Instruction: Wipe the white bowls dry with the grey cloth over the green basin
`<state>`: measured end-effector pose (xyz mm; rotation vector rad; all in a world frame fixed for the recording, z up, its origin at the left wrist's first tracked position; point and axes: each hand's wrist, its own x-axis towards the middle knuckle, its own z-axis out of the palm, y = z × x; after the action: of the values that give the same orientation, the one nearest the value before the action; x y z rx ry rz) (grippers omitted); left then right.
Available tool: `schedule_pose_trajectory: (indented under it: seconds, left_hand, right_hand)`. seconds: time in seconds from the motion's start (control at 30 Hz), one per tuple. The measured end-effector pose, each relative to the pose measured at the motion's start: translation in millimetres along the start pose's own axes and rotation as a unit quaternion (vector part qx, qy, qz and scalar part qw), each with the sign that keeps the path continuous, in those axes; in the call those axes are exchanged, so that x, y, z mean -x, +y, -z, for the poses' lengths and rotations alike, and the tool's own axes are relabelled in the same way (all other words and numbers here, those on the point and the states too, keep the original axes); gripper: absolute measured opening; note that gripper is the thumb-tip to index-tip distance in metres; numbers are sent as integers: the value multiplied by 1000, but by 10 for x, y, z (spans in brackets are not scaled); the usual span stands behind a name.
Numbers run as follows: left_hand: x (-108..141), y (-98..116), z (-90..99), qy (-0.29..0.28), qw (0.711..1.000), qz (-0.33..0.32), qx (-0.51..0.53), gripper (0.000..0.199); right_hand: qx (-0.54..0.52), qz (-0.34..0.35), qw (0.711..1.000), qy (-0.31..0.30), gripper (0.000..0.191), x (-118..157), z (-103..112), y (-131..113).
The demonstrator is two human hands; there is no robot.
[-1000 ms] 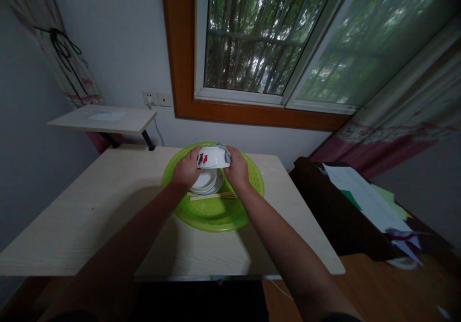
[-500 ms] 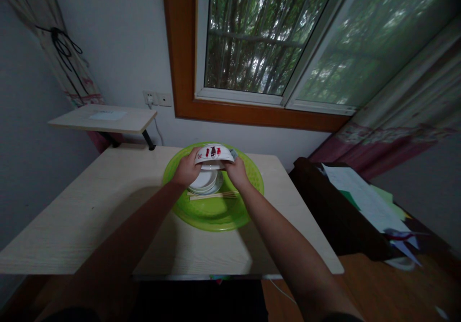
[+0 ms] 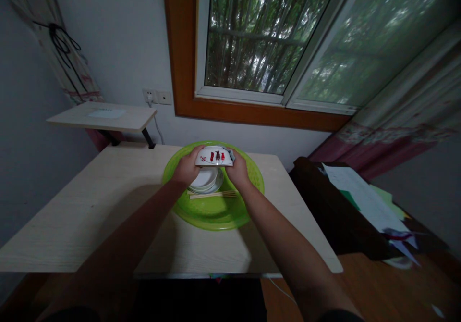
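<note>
A white bowl [image 3: 212,155] with red and dark figures on its outer wall is held tilted, base up, above a round green tray [image 3: 212,222]. My left hand [image 3: 187,167] is closed on the bowl's left side. On the right side my right hand [image 3: 237,169] grips it, with a bit of greyish cloth [image 3: 231,155] between the fingers and the wall. Below the bowl, a stack of white dishes [image 3: 204,180] sits in the tray, partly hidden by my left hand and the bowl. Light wooden chopsticks [image 3: 212,195] lie in front of the stack.
The tray stands on a pale wooden table [image 3: 129,216]. A small raised shelf [image 3: 126,120] with a paper on it is at the table's back left. Behind are the wall and window [image 3: 259,48]. Papers [image 3: 363,197] lie on dark furniture to the right.
The bowl has tipped so that its outer wall faces me more and its underside opening no longer shows. Both hands keep hold of it; the stack and chopsticks stay put.
</note>
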<state>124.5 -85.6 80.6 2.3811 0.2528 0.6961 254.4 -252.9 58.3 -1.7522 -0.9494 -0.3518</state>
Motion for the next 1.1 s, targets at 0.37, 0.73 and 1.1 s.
schedule_pose_trajectory:
  seconds: [0.37,0.73,1.1]
  left_hand:
    - [18,17,-5,-12,993,-10,-115,77]
    - [-20,-59,-60,63,997,-43,-28,65]
    - [-31,-57,-83,31,999,-2,11,54]
  right_hand:
    - [127,53,990,-23,53,10,86,-190]
    - [45,-13,998,41,39,-3,71,-211]
    - [10,-53,998,25,26,-4,8,-62]
